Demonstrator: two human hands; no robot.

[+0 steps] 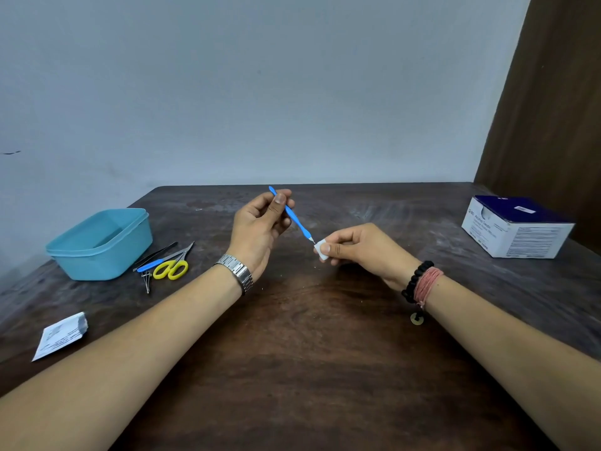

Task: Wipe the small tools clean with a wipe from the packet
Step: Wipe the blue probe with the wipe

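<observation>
My left hand (pixel 260 227) pinches a slim blue-handled tool (pixel 297 221) above the middle of the table, its thin metal tip slanting down to the right. The tip meets a small folded white wipe (pixel 322 250), which my right hand (pixel 361 247) pinches between thumb and fingers. An opened white wipe packet (pixel 60 335) lies flat near the table's left front. More small tools lie left of centre: yellow-handled scissors (pixel 170 269), another blue-handled tool (pixel 150 265), black tweezers (pixel 156 253) and a small metal tool (pixel 147 280).
A light-blue plastic tub (pixel 99 244) stands at the left, just behind the tools. A white and dark-blue box of swabs (pixel 517 227) sits at the far right. The dark wooden table (pixel 309 353) ends at a grey wall behind.
</observation>
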